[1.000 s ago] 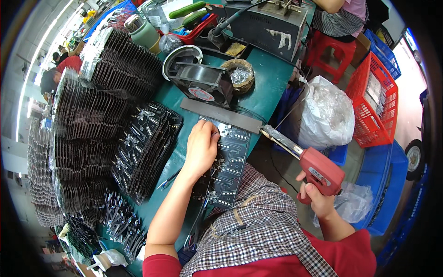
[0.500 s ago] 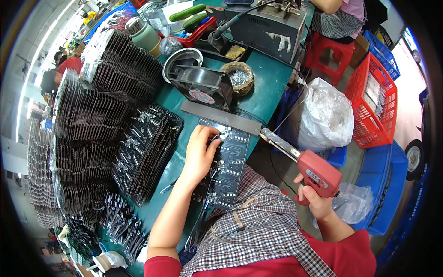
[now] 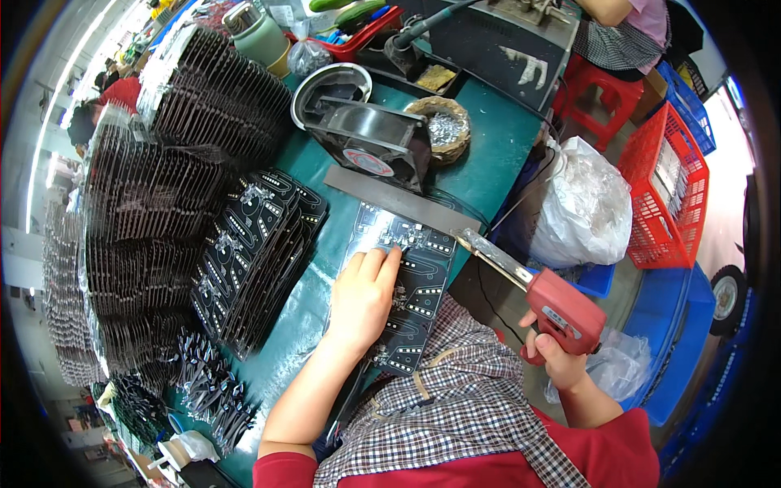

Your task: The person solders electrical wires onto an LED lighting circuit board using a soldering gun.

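1. By the right hand (image 3: 560, 358), a red gun-shaped tool (image 3: 566, 312) is gripped, the fingers closed around its handle; its barrel is pointed away and leftward.
2. The left hand (image 3: 364, 298) is laid over a black circuit board (image 3: 420, 302), fingers bent and tips lowered onto it; whether anything is pinched cannot be told.
3. The board is set on the green table (image 3: 506, 134), its long axis directed away from the body, far end leaned slightly right; its left side is partly covered by hand and forearm.
4. Along its far end, a grey bar (image 3: 403, 200) is placed; whether it is touched by the barrel's tip cannot be made out.
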`<state>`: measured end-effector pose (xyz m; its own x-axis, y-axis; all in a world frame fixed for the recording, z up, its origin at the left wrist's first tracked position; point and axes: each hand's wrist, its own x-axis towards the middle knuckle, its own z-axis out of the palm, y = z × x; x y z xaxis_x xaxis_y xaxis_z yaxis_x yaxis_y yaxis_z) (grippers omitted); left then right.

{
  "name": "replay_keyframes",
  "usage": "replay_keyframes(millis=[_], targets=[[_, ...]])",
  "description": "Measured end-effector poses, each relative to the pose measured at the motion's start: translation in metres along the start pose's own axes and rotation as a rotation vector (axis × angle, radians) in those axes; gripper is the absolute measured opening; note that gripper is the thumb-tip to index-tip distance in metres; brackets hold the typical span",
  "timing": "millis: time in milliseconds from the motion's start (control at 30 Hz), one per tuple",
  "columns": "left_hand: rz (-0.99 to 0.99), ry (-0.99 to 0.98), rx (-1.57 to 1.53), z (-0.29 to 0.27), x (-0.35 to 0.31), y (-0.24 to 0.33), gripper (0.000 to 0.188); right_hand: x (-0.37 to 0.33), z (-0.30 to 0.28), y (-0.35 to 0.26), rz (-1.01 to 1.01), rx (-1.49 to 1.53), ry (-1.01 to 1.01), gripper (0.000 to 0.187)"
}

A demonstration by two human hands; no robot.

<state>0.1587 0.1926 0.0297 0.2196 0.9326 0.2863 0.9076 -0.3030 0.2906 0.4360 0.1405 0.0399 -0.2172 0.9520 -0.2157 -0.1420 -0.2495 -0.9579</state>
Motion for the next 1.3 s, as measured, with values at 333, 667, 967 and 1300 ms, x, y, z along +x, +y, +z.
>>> replay_keyframes(millis=[333,667,967,1300], targets=[[0.025,-0.125,0.177,-0.004,0.001,0.006,0.043,0.021,0.007,0.006,0.089,-0.018,-0.047,0.054],[0.025,-0.045,0.267,0.005,0.0,0.012,0.041,0.033,0.003,0.011,0.13,-0.07,-0.096,0.063],[0.089,-0.056,0.445,0.007,0.001,0.015,0.037,0.038,0.0,0.011,0.044,-0.239,-0.187,0.061],[0.13,-0.104,0.503,0.008,-0.001,0.015,0.043,0.04,0.002,0.008,0.14,-0.146,-0.176,0.066]])
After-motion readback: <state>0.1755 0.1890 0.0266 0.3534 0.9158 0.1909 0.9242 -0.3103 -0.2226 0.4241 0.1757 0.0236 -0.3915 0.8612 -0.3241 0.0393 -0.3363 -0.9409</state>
